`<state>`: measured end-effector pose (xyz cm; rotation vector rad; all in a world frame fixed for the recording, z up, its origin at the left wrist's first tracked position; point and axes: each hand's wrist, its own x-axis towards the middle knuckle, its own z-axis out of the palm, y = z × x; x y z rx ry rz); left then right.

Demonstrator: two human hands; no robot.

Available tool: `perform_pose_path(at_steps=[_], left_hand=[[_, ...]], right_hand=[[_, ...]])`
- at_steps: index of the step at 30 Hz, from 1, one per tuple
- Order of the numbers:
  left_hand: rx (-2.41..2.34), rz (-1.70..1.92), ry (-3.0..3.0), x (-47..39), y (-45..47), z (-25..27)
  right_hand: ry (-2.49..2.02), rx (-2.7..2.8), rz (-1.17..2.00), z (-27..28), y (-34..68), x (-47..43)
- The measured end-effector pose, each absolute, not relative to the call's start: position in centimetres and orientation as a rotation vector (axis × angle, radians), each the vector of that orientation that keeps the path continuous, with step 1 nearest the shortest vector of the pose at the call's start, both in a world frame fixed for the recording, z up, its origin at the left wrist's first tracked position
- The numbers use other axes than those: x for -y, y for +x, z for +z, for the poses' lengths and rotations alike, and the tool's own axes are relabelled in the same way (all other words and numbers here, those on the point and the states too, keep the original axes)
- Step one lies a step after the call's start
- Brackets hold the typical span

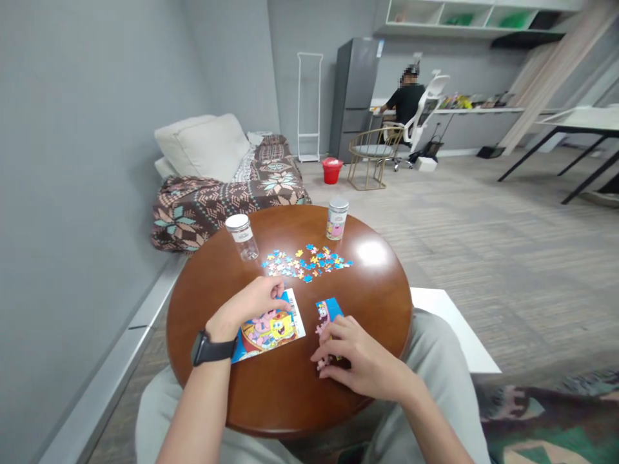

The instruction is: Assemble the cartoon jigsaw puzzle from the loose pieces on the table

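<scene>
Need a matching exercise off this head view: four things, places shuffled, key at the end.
Things
1. Glossy rectangular cartoon card
2. Partly assembled blue-and-pink jigsaw section
3. Clear cylindrical jar with a pale lid
4. Round red bucket

Places
A. On the floor, beyond the round brown wooden table
B. Partly covered by the right hand
C. On the table, left of the small multicoloured loose puzzle pieces
D. Beneath the left hand

Pairs: 1-D, 2-B, 3-C, 4-A
</scene>
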<state>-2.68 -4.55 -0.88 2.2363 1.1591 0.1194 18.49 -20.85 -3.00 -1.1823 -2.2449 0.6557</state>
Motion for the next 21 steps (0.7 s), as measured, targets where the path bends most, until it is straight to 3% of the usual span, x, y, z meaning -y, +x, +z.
perform_pose_path(at_steps=[21], left_hand=[[-1.122, 0.257, 2.38, 4.2, -3.0, -0.7]], right_hand=[[-1.36, 2.162, 0.407, -3.5, 18.8, 23.4]])
